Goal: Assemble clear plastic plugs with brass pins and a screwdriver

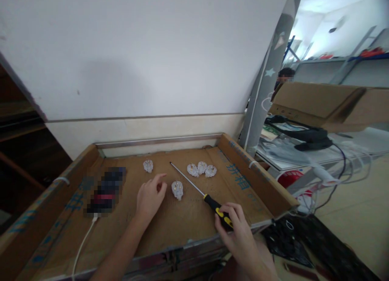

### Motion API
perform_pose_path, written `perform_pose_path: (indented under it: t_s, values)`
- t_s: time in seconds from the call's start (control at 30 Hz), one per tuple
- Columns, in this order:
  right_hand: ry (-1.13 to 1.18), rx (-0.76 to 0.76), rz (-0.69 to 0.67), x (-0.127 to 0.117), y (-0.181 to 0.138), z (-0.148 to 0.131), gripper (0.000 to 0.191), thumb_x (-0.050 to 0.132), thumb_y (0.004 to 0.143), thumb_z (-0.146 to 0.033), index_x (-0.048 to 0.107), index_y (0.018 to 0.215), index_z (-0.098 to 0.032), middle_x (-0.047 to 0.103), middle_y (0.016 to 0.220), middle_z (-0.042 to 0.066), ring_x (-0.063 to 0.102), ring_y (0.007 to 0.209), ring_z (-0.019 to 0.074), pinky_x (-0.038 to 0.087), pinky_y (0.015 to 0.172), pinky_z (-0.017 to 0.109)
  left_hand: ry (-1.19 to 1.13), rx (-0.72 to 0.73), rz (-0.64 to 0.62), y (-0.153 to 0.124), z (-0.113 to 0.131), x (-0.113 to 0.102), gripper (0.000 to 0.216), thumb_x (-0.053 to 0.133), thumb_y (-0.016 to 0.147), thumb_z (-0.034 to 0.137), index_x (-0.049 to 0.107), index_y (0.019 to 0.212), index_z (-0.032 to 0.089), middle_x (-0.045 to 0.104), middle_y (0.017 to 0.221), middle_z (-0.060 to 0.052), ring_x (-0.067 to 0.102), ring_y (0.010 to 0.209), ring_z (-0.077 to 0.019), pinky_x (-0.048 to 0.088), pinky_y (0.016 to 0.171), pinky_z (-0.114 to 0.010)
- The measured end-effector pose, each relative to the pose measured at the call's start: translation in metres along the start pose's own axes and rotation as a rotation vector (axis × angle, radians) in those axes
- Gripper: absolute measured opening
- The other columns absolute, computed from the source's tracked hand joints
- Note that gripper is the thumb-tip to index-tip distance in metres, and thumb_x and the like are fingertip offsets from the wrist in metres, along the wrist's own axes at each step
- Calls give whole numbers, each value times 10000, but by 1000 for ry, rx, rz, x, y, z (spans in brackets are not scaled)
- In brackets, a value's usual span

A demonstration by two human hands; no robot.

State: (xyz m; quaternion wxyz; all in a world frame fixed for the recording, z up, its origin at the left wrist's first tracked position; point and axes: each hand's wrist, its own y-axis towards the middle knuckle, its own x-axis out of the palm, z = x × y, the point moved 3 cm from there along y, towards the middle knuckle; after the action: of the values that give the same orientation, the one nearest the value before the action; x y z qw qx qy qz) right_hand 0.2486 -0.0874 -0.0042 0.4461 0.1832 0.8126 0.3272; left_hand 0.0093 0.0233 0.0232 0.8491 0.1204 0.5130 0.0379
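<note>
My right hand (238, 230) has its fingers around the black and yellow handle of a screwdriver (209, 199), whose long metal shaft points away to the upper left over the cardboard. My left hand (151, 196) hovers at or just above the surface, loosely curled, thumb and forefinger apart with nothing visible between them. Just right of it lies a clear plastic plug (177, 189), its metal pins facing up. Another clear plug (148, 166) is beyond my left hand. Several more (192, 169) sit clustered to the right of the screwdriver's tip.
A cardboard-lined tray (179, 228) with raised cardboard sides forms the work surface, against a wall. On its left lies a blurred-out phone-like device (106, 190) with a white cable (82, 248). At right, a cluttered table (279, 159) holds cables and a cardboard box; a person is behind.
</note>
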Motion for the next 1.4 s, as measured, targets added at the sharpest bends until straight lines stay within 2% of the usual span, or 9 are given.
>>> perform_pose_path:
  t_s: [0.1, 0.23, 0.37, 0.47, 0.57, 0.7, 0.93, 1.27, 1.4]
  values:
    - [-67, 37, -58, -1, 12, 4, 181, 539, 771, -135, 490, 924, -219, 534, 888, 46, 560, 823, 199, 475, 712, 348, -11, 8, -1, -3, -5, -1, 253, 492, 844, 237, 615, 1064, 251, 680, 767, 5, 620, 718, -166, 400, 672, -265]
    - [-30, 29, -203, 7, 46, -24, 241, 553, 751, -144, 526, 975, -228, 559, 944, 52, 552, 892, 228, 449, 773, 388, -127, 40, 83, -13, -15, -8, 260, 483, 844, 284, 607, 1067, 239, 678, 837, -6, 614, 774, -173, 443, 746, -297]
    - [146, 162, -502, 47, 79, -58, 398, 590, 766, -199, 483, 1149, -190, 511, 1138, 90, 509, 1086, 223, 411, 928, 346, -124, 226, 11, -23, -17, -14, 404, 575, 777, 345, 557, 1170, 254, 644, 1092, -31, 569, 999, -225, 435, 875, -366]
    - [133, 245, -562, 80, 94, -63, 301, 631, 735, -190, 538, 1015, -128, 532, 1076, 127, 568, 975, 248, 455, 828, 345, -49, 318, -113, -21, -12, -11, 566, 667, 692, 431, 532, 1207, 241, 604, 1178, -53, 514, 1090, -263, 398, 930, -401]
    - [132, 292, -562, 99, 100, -56, 260, 633, 707, -153, 543, 949, -122, 559, 1009, 113, 580, 908, 224, 447, 802, 317, -1, 339, -182, -10, -3, -2, 553, 671, 673, 485, 561, 1146, 220, 606, 1146, -69, 507, 1076, -277, 387, 918, -409]
    - [142, 328, -542, 103, 103, -49, 251, 617, 651, -112, 552, 892, -129, 578, 942, 95, 571, 868, 210, 432, 770, 300, 28, 353, -222, 8, 9, 7, 452, 683, 651, 399, 585, 1054, 220, 624, 1070, -54, 521, 1031, -260, 375, 898, -387]
    - [220, 350, -463, 110, 109, -43, 210, 591, 647, -155, 557, 854, -157, 601, 887, 59, 563, 830, 187, 421, 762, 289, 40, 335, -168, 18, 13, 5, 426, 685, 613, 356, 589, 1005, 220, 633, 1038, -43, 524, 1016, -253, 344, 903, -381]
    - [356, 386, -405, 115, 115, -33, 204, 583, 633, -185, 634, 827, -146, 656, 852, 86, 591, 830, 228, 441, 786, 356, 27, 306, -104, 15, 7, 12, 317, 662, 639, 361, 590, 917, 228, 629, 1003, -42, 528, 1012, -263, 323, 936, -411]
    - [516, 467, -446, 123, 122, -22, 189, 575, 652, -240, 661, 795, -151, 668, 709, 46, 602, 653, 181, 478, 631, 306, -14, 282, -76, 14, 7, 11, 358, 688, 622, 434, 570, 886, 222, 634, 963, -42, 543, 976, -266, 350, 910, -412]
